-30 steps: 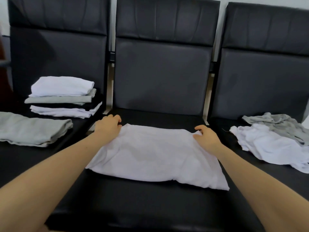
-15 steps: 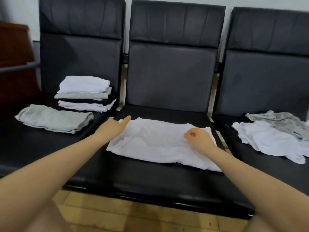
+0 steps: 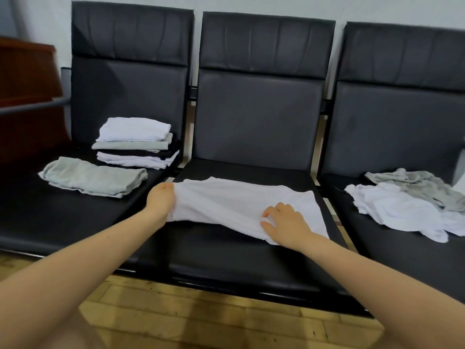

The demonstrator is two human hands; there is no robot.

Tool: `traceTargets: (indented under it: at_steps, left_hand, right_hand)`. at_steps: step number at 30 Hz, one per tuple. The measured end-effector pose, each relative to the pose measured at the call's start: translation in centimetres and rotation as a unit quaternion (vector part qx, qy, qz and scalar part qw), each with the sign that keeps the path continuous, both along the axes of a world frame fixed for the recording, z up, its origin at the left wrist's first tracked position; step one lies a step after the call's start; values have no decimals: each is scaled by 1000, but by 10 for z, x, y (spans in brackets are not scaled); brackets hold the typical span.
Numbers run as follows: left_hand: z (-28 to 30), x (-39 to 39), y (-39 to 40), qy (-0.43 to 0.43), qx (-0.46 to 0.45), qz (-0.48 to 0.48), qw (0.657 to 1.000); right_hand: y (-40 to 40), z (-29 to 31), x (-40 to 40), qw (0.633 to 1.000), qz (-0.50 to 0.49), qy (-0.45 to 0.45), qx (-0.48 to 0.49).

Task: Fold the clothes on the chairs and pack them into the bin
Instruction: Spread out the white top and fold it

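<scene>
**White garment lifted at its left edge on the middle seat**

The left hand (image 3: 161, 200) has its grip curled round the left edge of the white garment (image 3: 241, 202), raising that side off the seat. The right hand (image 3: 284, 222) lies on the cloth near its front right part, fingers bent and pinching a small fold. The garment lies across the middle chair (image 3: 251, 122) — its right side flat on the black cushion. On the left chair (image 3: 125, 79) sit a stack of folded clothes (image 3: 137, 142) and, in front of it, a folded grey piece (image 3: 93, 176). On the right chair (image 3: 397, 117) lie unfolded clothes — a crumpled white garment (image 3: 395, 210) and a grey one (image 3: 417, 185) touching it.
</scene>
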State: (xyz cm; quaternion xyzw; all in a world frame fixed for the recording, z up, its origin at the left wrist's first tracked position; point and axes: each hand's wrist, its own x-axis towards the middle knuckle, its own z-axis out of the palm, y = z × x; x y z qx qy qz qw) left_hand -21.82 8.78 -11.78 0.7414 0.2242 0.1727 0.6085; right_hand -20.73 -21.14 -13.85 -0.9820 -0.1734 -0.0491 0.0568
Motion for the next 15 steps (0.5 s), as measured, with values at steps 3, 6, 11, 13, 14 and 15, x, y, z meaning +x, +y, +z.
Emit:
traceTargets:
  at_steps: [3, 6, 11, 13, 14, 15]
  left_hand:
    - [-1, 0, 11, 76, 204, -17, 976]
    - [-8, -5, 17, 115, 367, -89, 919]
    - [-13, -8, 28, 116, 396, -98, 906]
    - [-13, -9, 34, 109, 389, -78, 912]
    - [-14, -9, 35, 113, 387, -72, 912]
    - [-15, -9, 37, 120, 390, -68, 911]
  right_hand:
    - [-3, -2, 3, 1000, -2, -7, 1]
    - [-5, -3, 7, 1000, -8, -7, 10]
    - [-6, -7, 8, 999, -8, -25, 19]
    - [-6, -9, 7, 999, -23, -39, 21]
    - [-7, -10, 7, 998, -32, -47, 21]
    - [-7, -10, 7, 998, -39, -52, 20]
